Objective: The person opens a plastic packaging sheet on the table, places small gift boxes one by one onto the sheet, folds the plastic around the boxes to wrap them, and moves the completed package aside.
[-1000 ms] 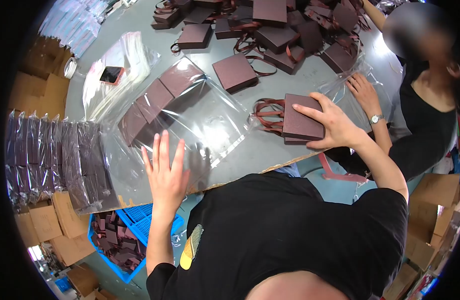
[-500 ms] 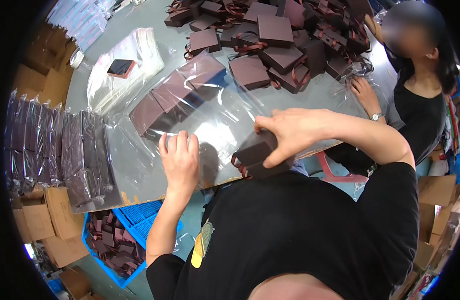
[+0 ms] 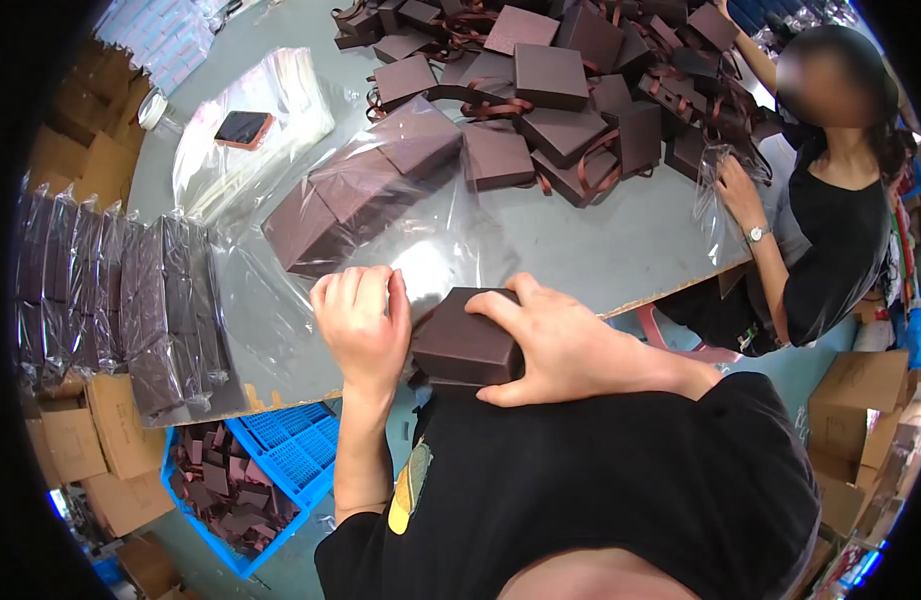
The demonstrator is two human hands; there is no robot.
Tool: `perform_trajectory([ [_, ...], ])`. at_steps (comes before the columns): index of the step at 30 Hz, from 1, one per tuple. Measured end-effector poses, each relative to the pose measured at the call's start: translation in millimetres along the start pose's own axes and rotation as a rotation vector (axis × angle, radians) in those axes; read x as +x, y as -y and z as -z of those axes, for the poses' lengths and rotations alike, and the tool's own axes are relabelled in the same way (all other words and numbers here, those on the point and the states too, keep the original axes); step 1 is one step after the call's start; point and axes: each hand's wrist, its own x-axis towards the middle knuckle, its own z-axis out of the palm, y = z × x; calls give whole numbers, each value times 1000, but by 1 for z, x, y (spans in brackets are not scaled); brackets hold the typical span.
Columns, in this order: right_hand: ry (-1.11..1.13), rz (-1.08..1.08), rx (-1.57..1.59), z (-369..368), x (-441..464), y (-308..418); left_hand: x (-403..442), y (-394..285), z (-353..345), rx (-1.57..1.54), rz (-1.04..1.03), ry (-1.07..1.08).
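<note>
My right hand (image 3: 566,335) grips a dark brown gift box (image 3: 466,340) at the table's front edge, thumb and fingers on opposite sides. Beside it, my left hand (image 3: 363,322) is closed with curled fingers at the near end of a clear plastic bag (image 3: 406,230); its fingertips are partly hidden. A row of brown boxes (image 3: 356,195) lies inside the bag, slanting across the table.
A heap of brown boxes with ribbons (image 3: 571,130) covers the back. Bagged boxes (image 3: 166,300) stand at left. A phone (image 3: 244,129) lies on flat plastic bags (image 3: 291,100). A blue crate (image 3: 301,450) sits below. A co-worker's hand (image 3: 741,190) touches plastic at right.
My right hand has moved left with the box, close to my left hand. My left hand's fingers have curled in. The bagged row appears less covered by glare.
</note>
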Motion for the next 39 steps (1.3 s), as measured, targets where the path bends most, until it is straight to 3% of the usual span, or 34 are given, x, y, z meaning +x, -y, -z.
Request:
perform_trajectory([
  [2, 98, -128, -44, 1, 12, 4, 2, 0, 2, -20, -18, -3],
  [10, -454, -193, -274, -13, 63, -20, -4, -2, 14, -27, -22, -43],
  [14, -399, -166, -229, -23, 50, -19, -7, -4, 14, -42, -12, -37],
  [16, -192, -201, -88, -24, 44, 4, -7, -7, 12, -41, -18, -41],
  [18, -261, -34, -101, -42, 48, 1, -7, -14, 20, -61, 2, -54],
  [26, -558, -83, -296, -51, 98, -44, -34, -15, 26, -127, 60, 46],
  [31, -472, -20, -204, -55, 89, -40, -26, -4, 30, -354, 68, 15],
  [34, -517, -81, -279, -56, 91, -56, -10, 34, 10, 2, 113, 77],
  [37, -576, -116, -336, -53, 99, -71, -19, 70, -29, 321, 139, 311],
  [39, -613, -154, -346, -50, 106, -75, -23, 74, -35, 315, 134, 273],
])
